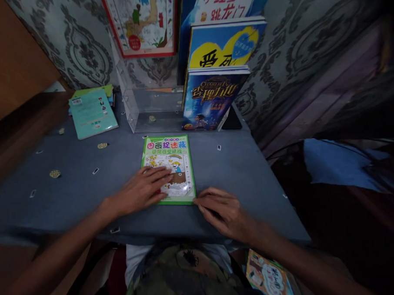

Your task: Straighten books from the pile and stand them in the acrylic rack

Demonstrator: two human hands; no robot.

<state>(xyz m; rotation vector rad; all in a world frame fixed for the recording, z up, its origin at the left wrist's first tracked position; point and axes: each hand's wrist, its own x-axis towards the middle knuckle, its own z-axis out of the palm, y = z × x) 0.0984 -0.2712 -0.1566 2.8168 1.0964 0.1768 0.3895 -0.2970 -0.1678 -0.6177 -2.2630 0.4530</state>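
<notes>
A thin green-bordered children's activity book (170, 159) lies flat on the blue-grey tablecloth (71, 187), in front of me. My left hand (143, 190) rests flat on the book's lower left part, fingers stretched out. My right hand (221, 209) lies on the cloth at the book's lower right corner, its fingertips touching the corner, fingers loosely extended. Neither hand grips anything.
A clear acrylic stand (149, 108) at the table's back holds a dark blue book (211, 99) and a blue-yellow book (225, 44) upright. Teal books (92, 113) lie at the back left. Another book (268, 277) sits low by my right forearm. Wallpapered walls close in behind and right.
</notes>
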